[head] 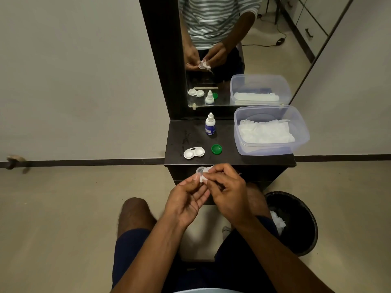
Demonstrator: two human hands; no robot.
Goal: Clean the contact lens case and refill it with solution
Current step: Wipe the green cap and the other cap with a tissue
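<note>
Left hand [186,199] pinches a small clear plastic cap [200,170] at its rim; right hand [227,191] works a white tissue scrap [203,178] inside, probably. Light, slick, rigid. White two-well lens case [194,152] sits beyond the fingertips.

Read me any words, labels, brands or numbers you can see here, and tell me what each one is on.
None can be read.
Solution bottle: its blue label carries print, too small and blurred to read.
Lens case, green cap, plastic container: no visible text.
</note>
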